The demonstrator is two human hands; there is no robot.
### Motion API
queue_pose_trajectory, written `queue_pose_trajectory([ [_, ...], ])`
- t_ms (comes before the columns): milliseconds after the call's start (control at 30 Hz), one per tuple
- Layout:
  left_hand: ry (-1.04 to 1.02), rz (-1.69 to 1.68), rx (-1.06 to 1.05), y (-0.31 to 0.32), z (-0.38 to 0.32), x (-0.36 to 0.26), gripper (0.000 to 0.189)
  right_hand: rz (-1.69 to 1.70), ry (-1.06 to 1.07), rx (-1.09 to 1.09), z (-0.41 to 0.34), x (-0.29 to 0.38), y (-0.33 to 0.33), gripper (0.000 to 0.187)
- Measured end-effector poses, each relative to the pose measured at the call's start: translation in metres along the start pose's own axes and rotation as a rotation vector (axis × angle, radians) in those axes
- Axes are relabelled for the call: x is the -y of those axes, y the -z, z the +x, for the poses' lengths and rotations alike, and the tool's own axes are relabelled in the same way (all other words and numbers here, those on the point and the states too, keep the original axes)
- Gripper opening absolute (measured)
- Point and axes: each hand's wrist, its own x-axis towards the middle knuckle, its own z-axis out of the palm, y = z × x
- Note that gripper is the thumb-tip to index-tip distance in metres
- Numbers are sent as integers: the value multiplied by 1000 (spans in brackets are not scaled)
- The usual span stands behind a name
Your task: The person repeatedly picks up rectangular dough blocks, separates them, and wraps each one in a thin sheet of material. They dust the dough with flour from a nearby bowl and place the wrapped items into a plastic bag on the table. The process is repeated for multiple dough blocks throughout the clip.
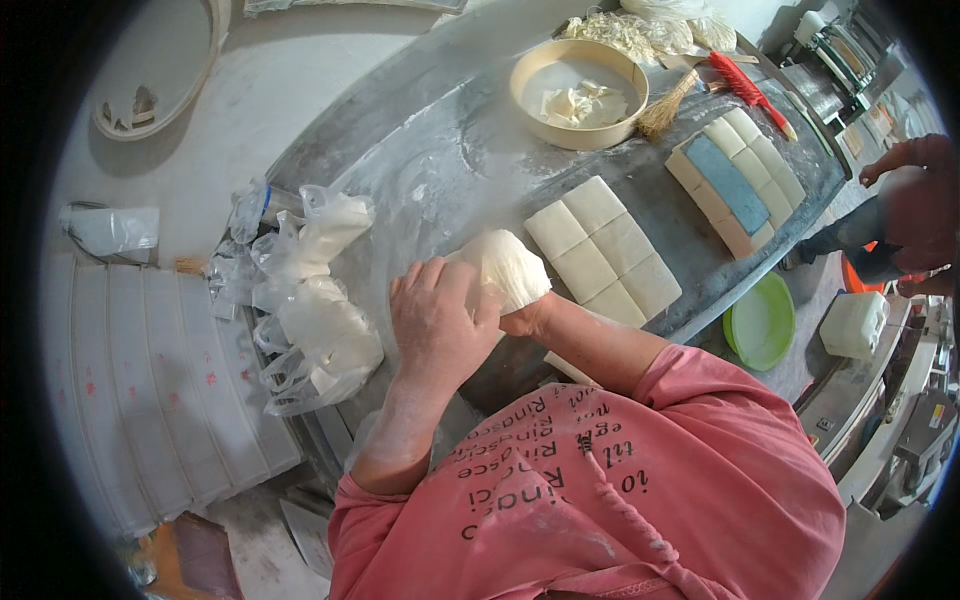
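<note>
Both my hands are around a pale bundle of thin dough [508,268] above the floury dark tabletop [442,169]. My left hand [444,311] lies over the near left side of the bundle, its fingers bent and pointing away from me. The bundle drapes over my right hand [527,315], hiding its fingers; only the part near the wrist shows. Right of the bundle lies a block of stacked pale dough sheets [604,251], marked into squares. A second block of stacked sheets [761,169], with a blue strip on it, sits farther right.
Clear plastic bags with pale contents [322,322] crowd the table's left end. Beyond the blocks are a round wooden sieve [521,112] with dough scraps, a straw whisk broom [670,105] and a red-bristled brush [739,81]. A green basin [784,322] is beyond the table edge; another person [911,202] is at right.
</note>
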Motion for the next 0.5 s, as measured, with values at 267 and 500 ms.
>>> queue_pose_trajectory([
  [267, -53, -262, -28, -5, 7, 6, 10, -1550, 312, 76, -2, 16, 22, 35],
  [500, 356, -722, 241, -19, 5, 23, 12, -859, 117, 113, -14, 25, 15, 37],
])
